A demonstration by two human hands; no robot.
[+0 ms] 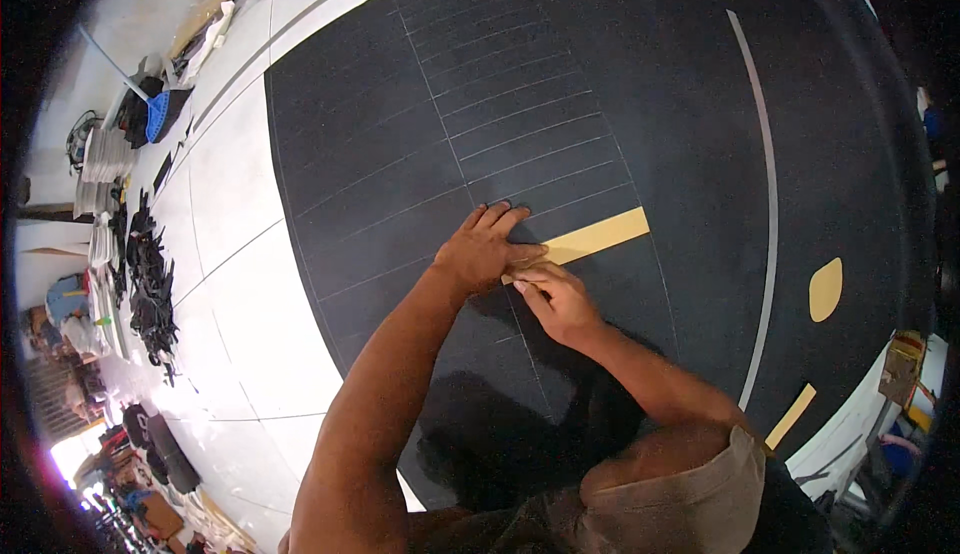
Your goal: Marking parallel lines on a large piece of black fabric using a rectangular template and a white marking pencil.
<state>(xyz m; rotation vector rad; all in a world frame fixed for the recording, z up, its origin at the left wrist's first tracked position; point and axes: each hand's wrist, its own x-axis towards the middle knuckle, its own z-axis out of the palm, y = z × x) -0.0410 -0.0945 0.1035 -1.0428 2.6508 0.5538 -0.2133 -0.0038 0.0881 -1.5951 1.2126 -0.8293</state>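
Sleeve (680, 504) foremost, hands (478, 254) touch a yellow strip (602, 236) on black sheeting (695, 154).

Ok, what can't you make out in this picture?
All in the head view:
Long yellow strip: partly covered by the left hand and right hand.
Anything inside the right hand: hidden by its fingers.
Dark sheet: far side cut off by the upper edge.
Lower-left clutter: too small and blurred.
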